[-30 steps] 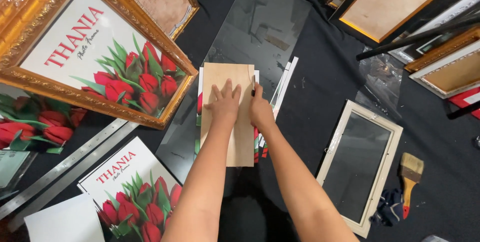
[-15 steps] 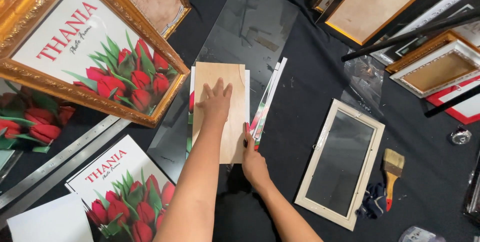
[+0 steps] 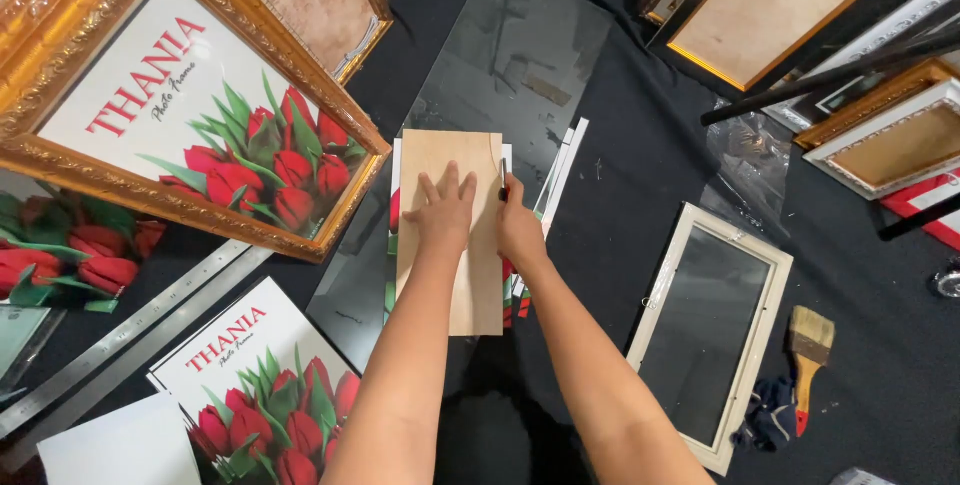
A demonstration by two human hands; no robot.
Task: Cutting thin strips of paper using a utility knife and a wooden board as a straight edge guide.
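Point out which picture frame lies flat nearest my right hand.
The white frame with dark glass, right of the right hand; the gold frames sit farther off.

Prints mostly hidden (beneath wooden board)

Bright, even overhead light; soft shadows. The glass sheet toward 12 o'clock mirrors the ceiling, glare streaks the gilded frame at 10 o'clock; focus stays sharp.

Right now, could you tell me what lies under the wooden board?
Under the wooden board lies a stack of tulip prints, only their edges showing, resting on a glass sheet. Their middles are covered.
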